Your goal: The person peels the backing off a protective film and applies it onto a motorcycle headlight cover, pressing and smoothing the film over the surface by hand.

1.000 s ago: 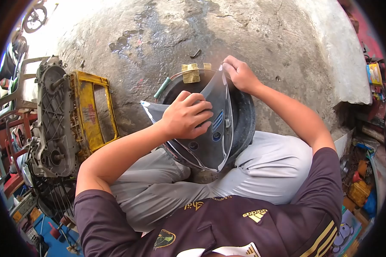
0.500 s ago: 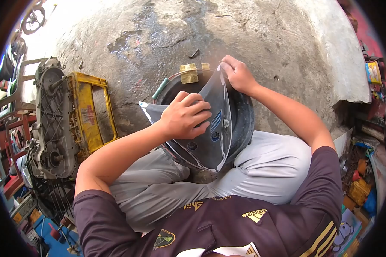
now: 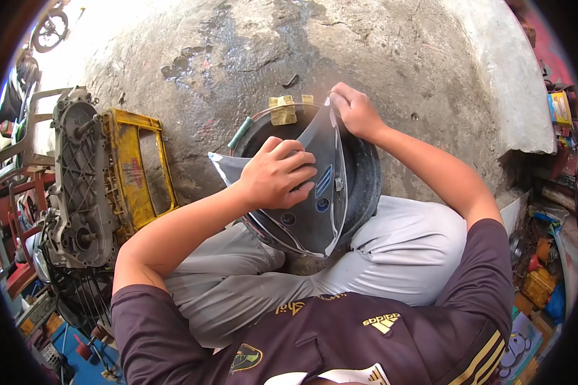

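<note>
A dark grey, pointed motorcycle fairing panel (image 3: pixel 307 221) with pale edges and blue slots lies tilted across a black tub (image 3: pixel 364 192) between my legs. My left hand (image 3: pixel 277 173) rests on its upper face with fingers curled; whatever lies under the fingers is hidden. At the panel's far tip, my right hand (image 3: pixel 356 112) pinches the narrow end between thumb and fingers. On the tub's far rim sit a yellowish pad (image 3: pixel 282 111) and a green tube-like handle grip (image 3: pixel 241 132).
To the left stand a metal engine casing (image 3: pixel 82 176) and a yellow plastic crate (image 3: pixel 138 170). A small dark scrap (image 3: pixel 291 81) lies on the wet concrete floor (image 3: pixel 237 58). Cluttered parts and boxes (image 3: pixel 538 285) fill the right side, below a concrete ledge (image 3: pixel 517 96).
</note>
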